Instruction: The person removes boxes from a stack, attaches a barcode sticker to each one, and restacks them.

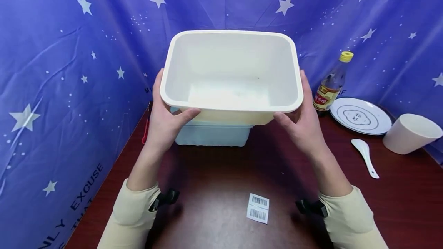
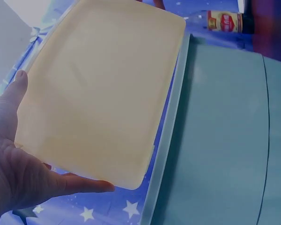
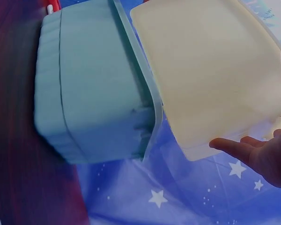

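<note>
Both hands hold a white plastic bin (image 1: 228,58) in the air, its inside tilted towards the head camera and bare apart from a tiny speck. My left hand (image 1: 167,116) grips its left end, thumb at the near rim and fingers around the side. At the opposite end, my right hand (image 1: 304,120) grips it the same way. Behind and below stands a blue-green bin (image 1: 212,135) on the table, partly hidden by the white one. The left wrist view shows the white bin's underside (image 2: 98,93) close to the blue-green bin's rim (image 2: 171,126).
On the right stand a yellow-capped sauce bottle (image 1: 327,91), a white plate (image 1: 377,120), a white spoon (image 1: 365,155) and a pale cup (image 1: 403,139). Barcode labels (image 1: 258,208) lie on the dark table. A red object (image 1: 146,130) is at the left edge. Starry blue cloth (image 1: 221,3) hangs around.
</note>
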Tool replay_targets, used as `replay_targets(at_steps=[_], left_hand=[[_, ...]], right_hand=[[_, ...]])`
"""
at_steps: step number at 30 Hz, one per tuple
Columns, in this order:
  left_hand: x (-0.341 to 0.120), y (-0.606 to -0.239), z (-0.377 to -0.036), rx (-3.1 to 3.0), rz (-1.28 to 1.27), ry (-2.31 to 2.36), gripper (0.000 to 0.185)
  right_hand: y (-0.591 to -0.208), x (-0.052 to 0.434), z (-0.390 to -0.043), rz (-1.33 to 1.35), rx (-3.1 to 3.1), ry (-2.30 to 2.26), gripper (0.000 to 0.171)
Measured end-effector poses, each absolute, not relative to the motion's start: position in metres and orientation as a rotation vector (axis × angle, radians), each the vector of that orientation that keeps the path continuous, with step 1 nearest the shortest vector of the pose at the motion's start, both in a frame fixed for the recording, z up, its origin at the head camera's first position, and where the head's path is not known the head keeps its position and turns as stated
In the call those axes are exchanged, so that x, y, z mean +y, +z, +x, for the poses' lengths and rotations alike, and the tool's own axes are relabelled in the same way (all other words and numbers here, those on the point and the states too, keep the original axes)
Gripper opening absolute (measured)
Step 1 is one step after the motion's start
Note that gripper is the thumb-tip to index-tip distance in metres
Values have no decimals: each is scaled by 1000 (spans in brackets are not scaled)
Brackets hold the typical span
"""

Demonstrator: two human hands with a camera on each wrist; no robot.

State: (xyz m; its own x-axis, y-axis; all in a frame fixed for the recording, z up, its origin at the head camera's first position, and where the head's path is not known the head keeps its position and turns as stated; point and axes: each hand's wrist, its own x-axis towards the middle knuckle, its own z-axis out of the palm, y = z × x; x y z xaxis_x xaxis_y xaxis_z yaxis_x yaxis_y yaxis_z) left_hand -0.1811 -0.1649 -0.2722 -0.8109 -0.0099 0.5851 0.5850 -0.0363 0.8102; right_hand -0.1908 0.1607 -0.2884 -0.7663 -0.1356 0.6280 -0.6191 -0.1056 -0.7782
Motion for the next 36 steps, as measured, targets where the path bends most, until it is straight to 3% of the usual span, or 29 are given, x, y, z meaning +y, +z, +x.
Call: replay_targets(at_steps=[14, 25, 36], left_hand=[[-115, -273, -193, -1845, -716, -1955, 115], [-74, -253, -175, -1887, -708, -1972, 108], [-45, -275, -201, -1908, -747, -1943, 116]], right_hand=[[-290, 207, -178, 765, -1764, 1941, 94], [-290, 242, -165, 636, -1792, 1918, 95], [-289, 272, -157, 617, -1756, 1907, 97]])
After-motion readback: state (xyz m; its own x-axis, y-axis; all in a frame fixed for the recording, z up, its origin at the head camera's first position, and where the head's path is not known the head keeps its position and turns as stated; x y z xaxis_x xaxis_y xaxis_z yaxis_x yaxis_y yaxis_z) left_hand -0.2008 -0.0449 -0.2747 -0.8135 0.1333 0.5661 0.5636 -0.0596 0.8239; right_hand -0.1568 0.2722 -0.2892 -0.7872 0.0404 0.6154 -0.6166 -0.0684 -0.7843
